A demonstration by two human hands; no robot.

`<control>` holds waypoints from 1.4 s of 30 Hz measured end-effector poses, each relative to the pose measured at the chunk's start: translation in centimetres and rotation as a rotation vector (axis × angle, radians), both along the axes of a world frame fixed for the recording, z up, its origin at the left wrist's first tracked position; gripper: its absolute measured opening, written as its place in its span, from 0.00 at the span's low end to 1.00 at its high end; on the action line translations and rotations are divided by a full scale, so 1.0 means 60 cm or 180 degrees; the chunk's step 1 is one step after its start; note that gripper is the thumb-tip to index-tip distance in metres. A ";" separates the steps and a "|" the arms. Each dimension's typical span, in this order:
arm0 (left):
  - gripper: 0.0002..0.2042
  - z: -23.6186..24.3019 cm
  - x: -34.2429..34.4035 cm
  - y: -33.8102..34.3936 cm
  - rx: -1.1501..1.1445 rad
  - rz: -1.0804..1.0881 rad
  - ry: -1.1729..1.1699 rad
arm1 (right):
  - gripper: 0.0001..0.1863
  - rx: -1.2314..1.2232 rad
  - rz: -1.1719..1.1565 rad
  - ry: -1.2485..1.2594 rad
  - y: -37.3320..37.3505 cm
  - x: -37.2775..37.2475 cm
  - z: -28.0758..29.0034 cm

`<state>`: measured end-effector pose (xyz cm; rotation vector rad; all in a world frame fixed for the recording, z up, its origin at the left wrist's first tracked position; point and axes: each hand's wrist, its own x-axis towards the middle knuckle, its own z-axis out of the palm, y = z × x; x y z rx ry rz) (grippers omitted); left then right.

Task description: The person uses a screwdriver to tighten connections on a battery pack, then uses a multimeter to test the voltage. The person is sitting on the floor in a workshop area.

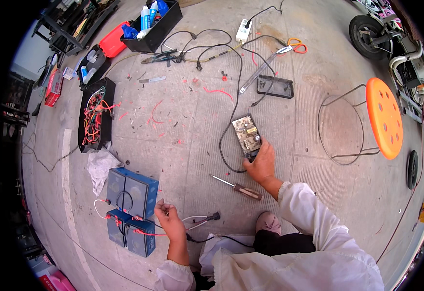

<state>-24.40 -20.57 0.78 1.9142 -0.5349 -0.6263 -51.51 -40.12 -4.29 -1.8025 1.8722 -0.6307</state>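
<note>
Circuit board unit: where exactly is it?

In front of the person, above the screwdriver and below the open dark case half. I can't tell whether it rests on the floor or is slightly raised.

And the hands?

The right hand closes around the unit's lower end, thumb at the bottom edge, fingers along the right side. The left hand is apart from it, beside the blue batteries, its fingers half curled; I can't tell whether they pinch anything small.

How would the unit handle?

Fairly light, I'd judge, and stiff, since the board sits in a dark rigid tray. The fragile part is the upper face: the components stand exposed, so pressing there could bend a lead or crack a joint.

So where to take hold?

By the tray's outer edges, much as the right hand does, keeping fingertips off the parts. The smooth rim might be a little slippery, so opposite sides would be surest.

Anything to mind?

The black cord loops close by the lower end; its drag could twist the unit.
</note>
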 end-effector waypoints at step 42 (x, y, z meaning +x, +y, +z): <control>0.13 0.043 0.031 0.078 0.0735 -0.0241 0.0040 | 0.25 -0.0236 0.1919 -0.1061 -0.274 0.166 0.020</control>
